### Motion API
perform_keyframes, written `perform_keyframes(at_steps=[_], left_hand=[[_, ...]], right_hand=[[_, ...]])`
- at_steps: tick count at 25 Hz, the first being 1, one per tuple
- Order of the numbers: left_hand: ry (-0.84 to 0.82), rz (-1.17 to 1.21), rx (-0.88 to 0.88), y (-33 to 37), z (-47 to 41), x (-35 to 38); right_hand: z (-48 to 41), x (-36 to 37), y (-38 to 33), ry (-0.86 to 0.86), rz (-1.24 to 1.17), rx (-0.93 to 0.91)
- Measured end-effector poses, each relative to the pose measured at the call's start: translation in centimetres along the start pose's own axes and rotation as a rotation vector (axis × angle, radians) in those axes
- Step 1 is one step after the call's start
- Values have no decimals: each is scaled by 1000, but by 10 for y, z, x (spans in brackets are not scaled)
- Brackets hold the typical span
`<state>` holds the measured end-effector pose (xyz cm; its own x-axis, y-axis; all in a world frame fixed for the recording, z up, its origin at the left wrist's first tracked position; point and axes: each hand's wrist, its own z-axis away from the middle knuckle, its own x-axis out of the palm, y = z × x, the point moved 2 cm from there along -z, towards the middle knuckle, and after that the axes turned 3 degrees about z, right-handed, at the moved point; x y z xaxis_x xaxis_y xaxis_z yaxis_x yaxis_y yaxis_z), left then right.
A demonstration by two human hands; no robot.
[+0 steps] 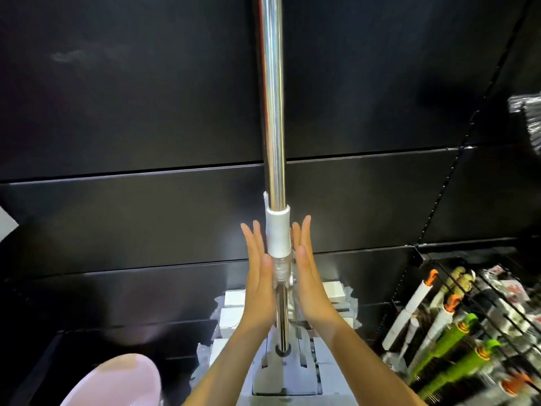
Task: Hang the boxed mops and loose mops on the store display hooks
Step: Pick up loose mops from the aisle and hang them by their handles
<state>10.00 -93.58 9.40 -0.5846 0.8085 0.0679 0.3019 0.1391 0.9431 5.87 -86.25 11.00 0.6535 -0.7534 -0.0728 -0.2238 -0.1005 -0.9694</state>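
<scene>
A loose mop hangs upright in front of the black display wall; its chrome pole (273,112) runs out of the top of the view. A white plastic collar (277,232) joins the pole to a thinner lower rod, which ends in a grey and white sponge head (285,373) near the bottom. My left hand (259,276) and my right hand (307,273) are flat, fingers straight and pointing up, one on each side of the collar. Both palms lie against or very close to the mop; neither hand wraps around it. The hook at the top is out of view.
Black wall panels (131,118) fill the background, with a slotted upright (445,189) at the right. Hanging brushes with green and white handles (456,341) crowd the lower right. A pale pink rounded object (117,382) sits at the lower left. White wrapped sponge pads (231,315) lie behind the mop head.
</scene>
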Motion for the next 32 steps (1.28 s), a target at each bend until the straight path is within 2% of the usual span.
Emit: perform_keyframes(at_steps=[3,6,11,15,18,22,27,32], left_hand=[[-16,57,9,29,-32,-12],[-37,109,-80,46,-47,-5],[80,295,-214,47,-49,-6],[27,317,-210,57,-52,-1],[112,163,-98,57,-49,-7],[63,-127,50,67,-43,-10],[79,-282,291,80,-36,-6],[157,-475,390,84,-38,3]], right_hand=[[-26,-11,-12,29,-62,22],[-48,-14,-14,32,-161,48],[-62,-5,-13,-40,-227,25],[-64,0,-10,-47,-289,4],[-62,0,-13,-60,-265,-36],[-58,-2,-18,-110,-249,-96],[-60,-3,-20,-127,-219,-119],[-64,2,-19,-107,-280,-100]])
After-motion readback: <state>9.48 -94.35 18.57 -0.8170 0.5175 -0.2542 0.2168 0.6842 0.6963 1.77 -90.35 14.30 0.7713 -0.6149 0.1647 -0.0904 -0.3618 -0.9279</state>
